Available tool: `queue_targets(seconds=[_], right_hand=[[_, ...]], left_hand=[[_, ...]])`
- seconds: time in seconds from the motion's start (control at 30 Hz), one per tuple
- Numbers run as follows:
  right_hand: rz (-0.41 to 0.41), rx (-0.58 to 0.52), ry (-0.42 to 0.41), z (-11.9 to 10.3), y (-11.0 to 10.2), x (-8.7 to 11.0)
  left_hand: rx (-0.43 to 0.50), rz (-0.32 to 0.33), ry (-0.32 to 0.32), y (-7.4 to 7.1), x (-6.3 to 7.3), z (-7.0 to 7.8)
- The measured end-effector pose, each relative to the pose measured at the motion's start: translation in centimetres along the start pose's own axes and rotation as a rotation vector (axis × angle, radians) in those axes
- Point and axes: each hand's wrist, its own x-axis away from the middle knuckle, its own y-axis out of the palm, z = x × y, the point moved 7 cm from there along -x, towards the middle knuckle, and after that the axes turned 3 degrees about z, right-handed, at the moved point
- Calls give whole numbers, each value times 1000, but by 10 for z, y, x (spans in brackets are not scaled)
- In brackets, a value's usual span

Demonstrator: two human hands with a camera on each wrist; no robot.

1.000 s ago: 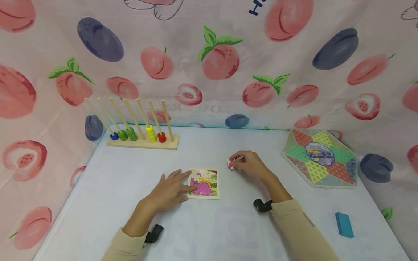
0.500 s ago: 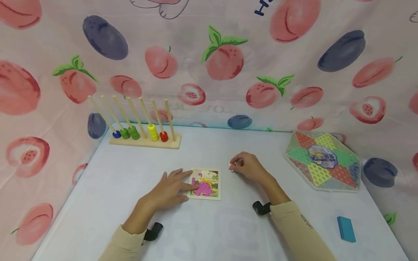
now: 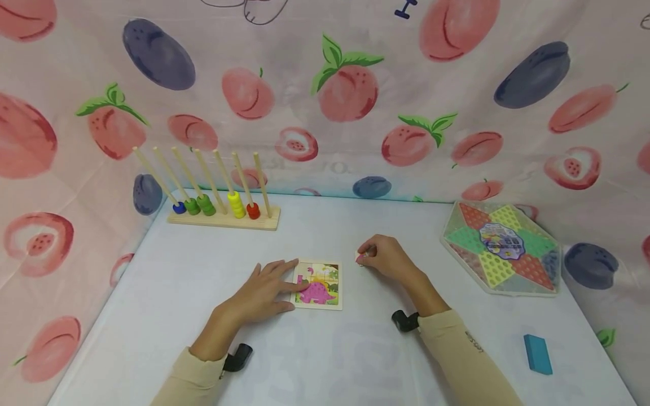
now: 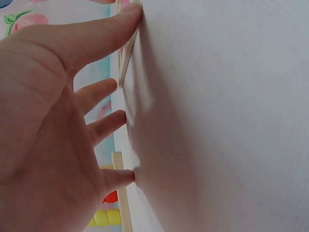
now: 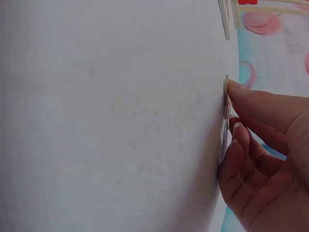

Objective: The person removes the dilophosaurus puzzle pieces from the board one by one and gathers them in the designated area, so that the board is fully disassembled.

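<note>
A square wooden jigsaw puzzle (image 3: 325, 271) with a pink dinosaur picture lies on the white table, its upper left showing bare wood. My left hand (image 3: 254, 296) rests at its left side, fingers spread, one fingertip over the picture and the thumb at the lower left corner. To the right of the board, my right hand (image 3: 390, 259) pinches a small pink and white puzzle piece (image 3: 359, 257) just over the tabletop. In the right wrist view the thumb lies on this thin piece (image 5: 226, 99), with the other fingers curled below; fingers partly cover its picture.
A wooden peg counter (image 3: 223, 219) with coloured beads stands at the back left. At the back right lies a hexagonal Chinese checkers box (image 3: 500, 248). A blue block (image 3: 537, 354) sits at the right front. A fruit-print cloth (image 3: 325, 135) hangs behind the table.
Both hands stay almost in place, the right one still pinching the puzzle piece near the table. The head view has shifted slightly.
</note>
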Motion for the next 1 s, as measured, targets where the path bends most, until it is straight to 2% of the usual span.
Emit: queue_targets(seconds=[0.43,0.77,1.0], right_hand=[[-15,28,-8,-1,0,0],[-27,31,8,-2,-1,-2],[-72,21,11,-4,-2,-2]], left_hand=[[26,-20,-40,-2,1,0],[7,-25,-20,-3,1,2],[-2,-34,-24,-3,1,1]])
